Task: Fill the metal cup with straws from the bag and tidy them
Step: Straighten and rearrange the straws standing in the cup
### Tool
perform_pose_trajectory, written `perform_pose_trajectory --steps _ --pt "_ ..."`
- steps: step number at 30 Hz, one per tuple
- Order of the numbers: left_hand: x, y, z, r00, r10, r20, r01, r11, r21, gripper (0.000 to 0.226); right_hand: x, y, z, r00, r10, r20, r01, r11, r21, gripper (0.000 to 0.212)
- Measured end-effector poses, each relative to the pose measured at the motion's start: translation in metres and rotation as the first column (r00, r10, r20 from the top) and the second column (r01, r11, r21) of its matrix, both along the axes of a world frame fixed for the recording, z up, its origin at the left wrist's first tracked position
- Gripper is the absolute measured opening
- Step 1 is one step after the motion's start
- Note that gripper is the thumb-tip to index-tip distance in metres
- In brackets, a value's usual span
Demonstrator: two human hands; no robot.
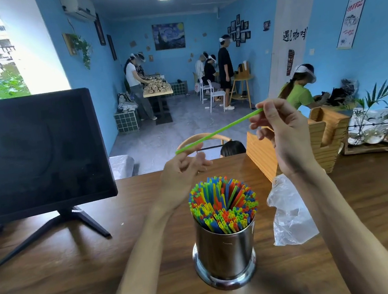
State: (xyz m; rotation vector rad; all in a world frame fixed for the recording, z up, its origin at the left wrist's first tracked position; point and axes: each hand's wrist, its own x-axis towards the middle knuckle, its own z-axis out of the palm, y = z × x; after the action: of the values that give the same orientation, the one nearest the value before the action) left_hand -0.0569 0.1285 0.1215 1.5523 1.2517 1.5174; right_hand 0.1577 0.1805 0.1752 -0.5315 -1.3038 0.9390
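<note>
- One green straw (217,130) hangs above the metal cup (225,249), long axis slanting up to the right.
- Left hand (181,170) fingers pinch its low end; right hand (283,131) fingers pinch its high end.
- Left hand is nearer the cup.

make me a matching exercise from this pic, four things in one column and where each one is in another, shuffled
Things:
1. green straw
2. metal cup
3. plastic bag
4. monitor

Places:
A. lying crumpled on the table right of the cup
B. standing at the table's left side
C. held in the air between the left hand and right hand
D. standing on the table, packed with coloured straws

Pairs: 1-C, 2-D, 3-A, 4-B
</note>
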Motion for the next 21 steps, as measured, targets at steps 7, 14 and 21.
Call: perform_pose_trajectory --steps 7,14,21 --pt "-0.007 -0.006 0.018 0.82 -0.037 0.572 -0.066 0.985 0.157 0.03 0.005 0.005 -0.03 0.884 0.39 0.257 -0.356 0.919 -0.17 0.017" --pt "-0.01 -0.001 0.024 0.807 0.017 0.59 -0.159 0.969 0.188 0.044 0.006 0.002 -0.046 0.669 0.634 0.387 -0.578 0.772 -0.265 0.02" --pt "-0.006 -0.004 0.016 0.936 0.103 0.336 -0.209 0.932 0.295 0.044 0.023 0.009 -0.048 0.72 0.423 0.55 -0.328 0.906 -0.267 0.019"
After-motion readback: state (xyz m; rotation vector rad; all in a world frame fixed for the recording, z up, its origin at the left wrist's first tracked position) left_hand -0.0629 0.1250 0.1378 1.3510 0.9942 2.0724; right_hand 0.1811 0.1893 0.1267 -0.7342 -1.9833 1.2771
